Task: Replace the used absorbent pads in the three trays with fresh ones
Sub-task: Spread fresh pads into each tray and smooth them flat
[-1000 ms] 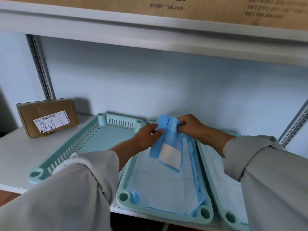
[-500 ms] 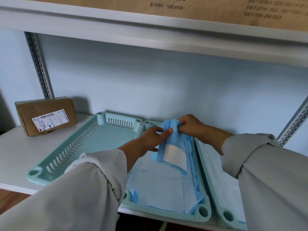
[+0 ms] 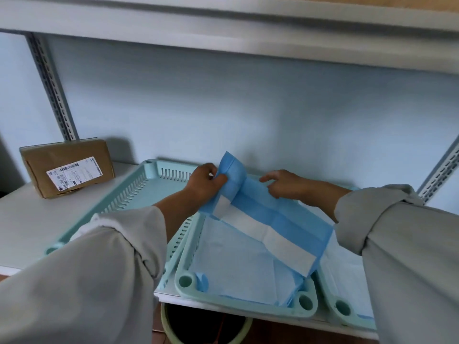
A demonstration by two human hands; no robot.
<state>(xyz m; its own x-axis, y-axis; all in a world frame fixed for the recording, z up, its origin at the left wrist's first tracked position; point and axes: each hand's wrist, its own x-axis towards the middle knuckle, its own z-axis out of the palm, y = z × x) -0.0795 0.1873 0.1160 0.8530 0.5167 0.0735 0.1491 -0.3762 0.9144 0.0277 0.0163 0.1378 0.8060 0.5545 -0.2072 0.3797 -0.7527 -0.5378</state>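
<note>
Spanning the scene is a white shelf board (image 3: pixel 22 219) carrying three pale green plastic trays side by side: the left tray (image 3: pixel 139 192) bare, the middle tray (image 3: pixel 223 297) lined with a light blue pad (image 3: pixel 236 264), the right tray (image 3: pixel 347 310) also lined. Above the middle tray hangs a partly unfolded blue-and-white absorbent pad (image 3: pixel 268 219) — the left hand (image 3: pixel 206 182) pinches its upper corner, the right hand (image 3: pixel 285 184) grips its far edge, just beside. Left of both grips leans a brown cardboard parcel (image 3: pixel 67 167).
</note>
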